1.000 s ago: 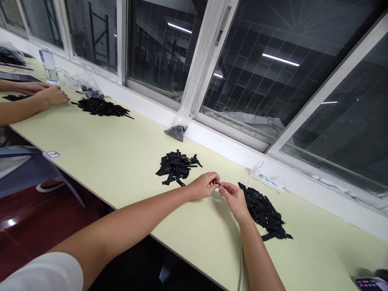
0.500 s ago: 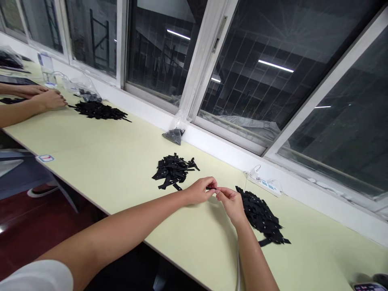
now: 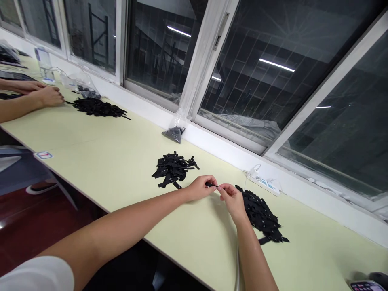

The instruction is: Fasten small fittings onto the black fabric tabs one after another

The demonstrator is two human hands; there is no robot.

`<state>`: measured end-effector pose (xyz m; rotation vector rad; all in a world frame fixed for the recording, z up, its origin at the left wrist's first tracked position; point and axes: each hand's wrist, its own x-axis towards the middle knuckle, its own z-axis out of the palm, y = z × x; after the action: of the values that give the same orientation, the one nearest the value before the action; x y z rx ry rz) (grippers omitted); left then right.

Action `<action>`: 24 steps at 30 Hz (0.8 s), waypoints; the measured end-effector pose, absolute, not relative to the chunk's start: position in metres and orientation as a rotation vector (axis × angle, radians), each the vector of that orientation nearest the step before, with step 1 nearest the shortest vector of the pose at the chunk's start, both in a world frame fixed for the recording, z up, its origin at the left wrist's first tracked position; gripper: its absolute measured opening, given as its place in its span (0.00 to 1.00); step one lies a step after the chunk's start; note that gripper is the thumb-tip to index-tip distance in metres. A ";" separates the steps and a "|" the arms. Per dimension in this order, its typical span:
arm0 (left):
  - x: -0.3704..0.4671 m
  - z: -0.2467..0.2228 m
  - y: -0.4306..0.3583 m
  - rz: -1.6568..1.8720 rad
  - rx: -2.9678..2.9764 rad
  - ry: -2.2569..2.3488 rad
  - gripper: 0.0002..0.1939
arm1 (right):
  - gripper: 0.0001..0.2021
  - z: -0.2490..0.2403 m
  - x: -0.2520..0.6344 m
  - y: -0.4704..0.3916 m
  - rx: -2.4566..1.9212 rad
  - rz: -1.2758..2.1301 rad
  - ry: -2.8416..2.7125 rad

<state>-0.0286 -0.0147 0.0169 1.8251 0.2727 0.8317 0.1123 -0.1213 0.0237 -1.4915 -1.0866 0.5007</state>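
Note:
Between my fingertips, above the pale yellow table (image 3: 194,230), is a small black fabric strip (image 3: 211,184), mostly covered by the fingers. My left hand (image 3: 200,188) pinches one end of it. With thumb and fingers pressed together, my right hand (image 3: 231,200) grips the other end, the two hands almost touching. Left of my hands lies a loose pile of black strips (image 3: 173,167) with small pale dots on some. A larger heap of similar strips (image 3: 261,214) spreads just right of my right hand.
A clear bag with dark contents (image 3: 174,134) leans at the window wall. Behind the right heap sits a white power strip (image 3: 265,184). Another person's hands (image 3: 45,95) work at far left beside a further black pile (image 3: 98,107). A phone (image 3: 365,286) lies at bottom right.
My fingertips have shifted slightly around the strip, and a bit more of it shows near my left fingers. The piles lie as before; the view has moved a little.

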 end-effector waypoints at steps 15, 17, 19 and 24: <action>-0.032 0.005 0.015 0.970 2.115 0.626 0.07 | 0.17 0.016 0.247 -0.200 -2.446 -0.192 -0.472; -0.038 0.010 0.022 1.000 2.274 0.708 0.09 | 0.23 0.018 0.241 -0.199 -2.433 -0.297 -0.399; -0.047 0.017 0.033 0.992 2.434 0.867 0.12 | 0.25 0.021 0.234 -0.197 -2.389 -0.436 -0.346; -0.073 0.032 0.070 0.876 2.530 1.281 0.16 | 0.20 0.022 0.212 -0.184 -2.231 -0.642 -0.501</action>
<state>-0.0732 0.0698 0.0318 2.5303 1.2815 0.8761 0.2116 -0.1842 0.0220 -2.2314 -0.5010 -0.6421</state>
